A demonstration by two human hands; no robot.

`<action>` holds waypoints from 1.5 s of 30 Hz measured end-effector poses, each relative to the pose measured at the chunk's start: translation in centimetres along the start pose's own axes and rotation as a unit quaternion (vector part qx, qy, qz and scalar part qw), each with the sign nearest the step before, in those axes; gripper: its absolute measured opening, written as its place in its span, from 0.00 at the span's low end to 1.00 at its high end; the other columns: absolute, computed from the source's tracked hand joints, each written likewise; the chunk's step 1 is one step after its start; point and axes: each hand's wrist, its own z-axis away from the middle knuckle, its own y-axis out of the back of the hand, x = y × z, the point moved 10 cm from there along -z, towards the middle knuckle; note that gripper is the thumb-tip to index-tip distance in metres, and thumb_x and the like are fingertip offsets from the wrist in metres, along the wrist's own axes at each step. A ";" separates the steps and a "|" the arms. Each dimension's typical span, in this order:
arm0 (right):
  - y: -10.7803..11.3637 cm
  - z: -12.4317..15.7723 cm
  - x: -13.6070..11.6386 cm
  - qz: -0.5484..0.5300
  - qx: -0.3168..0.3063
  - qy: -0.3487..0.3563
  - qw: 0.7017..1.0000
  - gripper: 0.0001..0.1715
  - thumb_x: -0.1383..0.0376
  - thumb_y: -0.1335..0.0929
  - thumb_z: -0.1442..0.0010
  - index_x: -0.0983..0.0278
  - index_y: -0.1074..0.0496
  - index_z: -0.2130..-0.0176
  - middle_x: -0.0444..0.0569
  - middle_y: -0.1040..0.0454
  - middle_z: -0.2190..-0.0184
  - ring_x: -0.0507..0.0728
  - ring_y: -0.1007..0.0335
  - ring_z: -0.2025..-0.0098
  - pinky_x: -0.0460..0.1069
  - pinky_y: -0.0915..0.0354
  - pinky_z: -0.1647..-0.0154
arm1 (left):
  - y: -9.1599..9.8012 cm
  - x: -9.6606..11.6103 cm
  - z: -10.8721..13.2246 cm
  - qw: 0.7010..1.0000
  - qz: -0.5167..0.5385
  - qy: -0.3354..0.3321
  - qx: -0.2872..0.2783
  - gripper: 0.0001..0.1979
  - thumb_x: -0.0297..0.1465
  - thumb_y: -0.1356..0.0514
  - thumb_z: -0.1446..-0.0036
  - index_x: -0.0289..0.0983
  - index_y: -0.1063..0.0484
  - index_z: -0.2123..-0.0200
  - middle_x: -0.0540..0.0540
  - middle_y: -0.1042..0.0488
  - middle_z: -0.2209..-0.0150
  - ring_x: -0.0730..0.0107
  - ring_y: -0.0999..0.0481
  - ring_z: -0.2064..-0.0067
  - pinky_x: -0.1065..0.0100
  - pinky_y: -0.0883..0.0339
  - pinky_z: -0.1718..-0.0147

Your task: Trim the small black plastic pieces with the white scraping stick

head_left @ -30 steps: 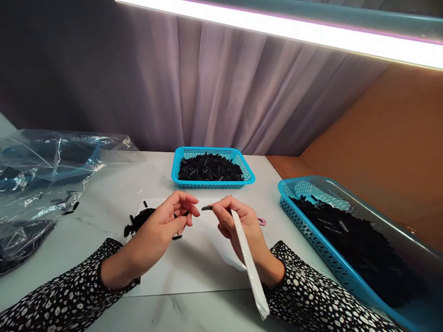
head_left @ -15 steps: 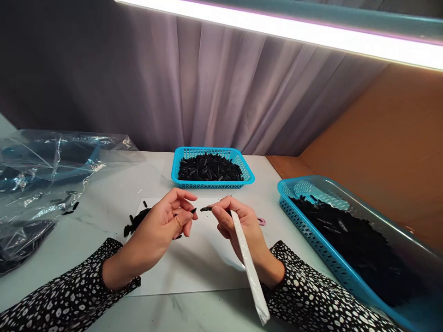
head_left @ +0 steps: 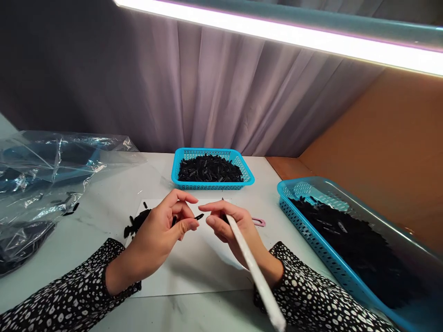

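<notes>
My left hand (head_left: 162, 230) is closed, pinching a small slim black piece (head_left: 199, 216) between thumb and fingertip. Another dark bit (head_left: 174, 221) shows inside its curled fingers. Facing it, my right hand (head_left: 237, 230) grips a long white-wrapped stick (head_left: 254, 272), which slants down towards me. Its thumb and forefinger tips are apart, with nothing visible between them. Both hands are above a white sheet (head_left: 194, 281). A heap of black pieces (head_left: 136, 223) lies beside my left hand, partly hidden by it.
A blue basket (head_left: 212, 186) of black pieces stands at the back. To the right is a larger blue basket (head_left: 304, 235), also holding black pieces. Clear plastic bags (head_left: 51, 170) lie left, and a pink object (head_left: 259, 222) behind my right hand. A bright lamp (head_left: 277, 34) hangs above.
The dark piece at my right fingertips is gone from there, and a longer part of a black piece shows in my left hand. The white stick's lower end has swung right.
</notes>
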 end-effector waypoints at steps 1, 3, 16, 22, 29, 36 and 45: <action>-0.1 0.0 -0.4 0.037 -0.004 0.024 0.999 0.11 0.58 0.25 0.43 0.61 0.18 0.61 0.38 0.39 0.81 0.49 0.51 0.78 0.47 0.51 0.77 | -0.1 0.1 0.0 1.000 0.000 0.000 -0.004 0.11 0.33 0.37 0.41 0.41 0.32 0.55 0.54 0.28 0.74 0.71 0.35 0.73 0.66 0.42 0.71; -0.1 0.0 -0.9 0.079 -0.005 0.052 0.996 0.08 0.59 0.25 0.42 0.60 0.17 0.63 0.41 0.34 0.80 0.51 0.46 0.76 0.48 0.47 0.75 | -0.2 0.3 0.1 1.000 0.001 -0.001 -0.011 0.12 0.34 0.36 0.41 0.41 0.32 0.55 0.54 0.27 0.74 0.70 0.33 0.71 0.65 0.41 0.70; 1.7 -0.1 0.6 -0.031 0.077 -0.020 0.996 0.14 0.54 0.22 0.48 0.61 0.17 0.66 0.38 0.41 0.83 0.48 0.56 0.79 0.47 0.58 0.79 | 1.0 0.6 -0.2 0.998 0.040 -0.030 0.027 0.11 0.29 0.44 0.35 0.43 0.31 0.50 0.46 0.27 0.51 0.65 0.26 0.52 0.61 0.33 0.52; 1.3 -0.2 0.7 -0.073 0.066 -0.034 0.995 0.13 0.56 0.22 0.48 0.61 0.17 0.66 0.35 0.47 0.84 0.47 0.62 0.80 0.47 0.62 0.79 | 0.7 0.4 -0.4 0.994 0.103 -0.010 0.026 0.17 0.30 0.33 0.43 0.43 0.34 0.53 0.53 0.27 0.61 0.65 0.19 0.59 0.62 0.29 0.57; 0.9 0.1 0.6 -0.079 0.060 -0.033 0.995 0.10 0.57 0.22 0.48 0.60 0.17 0.67 0.35 0.46 0.84 0.47 0.62 0.80 0.47 0.60 0.79 | -0.1 0.0 -0.1 0.999 0.047 0.013 -0.016 0.07 0.37 0.37 0.39 0.39 0.27 0.64 0.53 0.30 0.76 0.73 0.35 0.75 0.68 0.41 0.73; 0.7 0.5 -0.3 -0.003 0.044 0.009 0.999 0.09 0.57 0.23 0.46 0.59 0.15 0.66 0.40 0.37 0.81 0.50 0.53 0.78 0.47 0.52 0.77 | -1.1 -1.1 -0.2 0.991 0.110 0.049 -0.050 0.17 0.43 0.29 0.48 0.37 0.27 0.66 0.54 0.32 0.77 0.76 0.38 0.76 0.70 0.48 0.76; 0.4 0.7 -0.5 -0.005 0.031 0.014 0.999 0.08 0.57 0.23 0.45 0.58 0.16 0.66 0.39 0.37 0.81 0.50 0.50 0.77 0.47 0.49 0.76 | -1.4 -0.3 0.3 0.988 0.136 0.045 -0.063 0.15 0.42 0.31 0.44 0.37 0.28 0.69 0.55 0.34 0.78 0.78 0.37 0.75 0.74 0.49 0.76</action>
